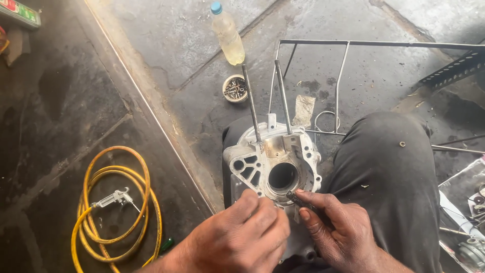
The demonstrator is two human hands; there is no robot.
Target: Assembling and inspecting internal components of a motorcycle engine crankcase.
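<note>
A silver aluminium engine case (275, 162) with a round bore and two long steel studs (251, 103) standing up from it rests between my knees. My left hand (242, 232) is closed against the case's near rim, its fingers curled; I cannot see what lies under them. My right hand (336, 225) grips a thin dark rod-like tool (298, 198), its tip touching the near edge of the bore. My dark-trousered right leg (389, 177) lies beside the case.
A coiled yellow air hose with a metal blow gun (113, 198) lies on the concrete floor at left. A plastic bottle (227, 34) and a small tin of screws (235, 88) stand beyond the case. A wire frame (343, 76) and loose parts (470, 212) sit at right.
</note>
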